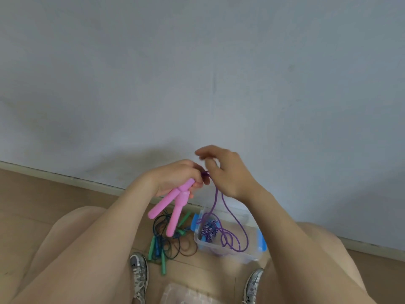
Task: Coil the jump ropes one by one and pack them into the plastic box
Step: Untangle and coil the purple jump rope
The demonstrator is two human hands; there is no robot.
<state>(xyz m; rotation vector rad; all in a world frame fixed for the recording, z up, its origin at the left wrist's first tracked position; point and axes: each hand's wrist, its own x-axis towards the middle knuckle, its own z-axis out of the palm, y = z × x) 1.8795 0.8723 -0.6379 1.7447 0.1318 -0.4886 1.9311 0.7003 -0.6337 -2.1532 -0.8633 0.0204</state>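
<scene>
A person is sitting and looking down at their own two hands, above a wooden floor (26, 207) next to a grey wall (197, 73).

The left hand (175, 178) is closed around the tops of two pink handles (173, 207). The handles are pointing down and toward the left, side by side, and spreading apart a little at the bottom ends.

The right hand (225, 172) is just beside the left hand, with its fingers half open and curled. The thumb and first finger are pinching the purple rope (237, 224) where it is coming out near the handle tops. How tight the pinch is cannot be told.

The purple rope is hanging down from the hands in long loose loops. The bottom loops are dangling in front of the clear plastic box (247, 255) on the floor. The box is having blue clips (262, 244) on its sides. Inside it a rolled-up purple and white rope (209, 229) is lying.

To the left of the box, a messy pile of jump ropes with green and blue handles (163, 244) is lying on the floor.

Two grey sneakers (139, 273) are standing on the floor near the bottom, one on each side. Between them a clear lid (182, 295) is lying flat.
</scene>
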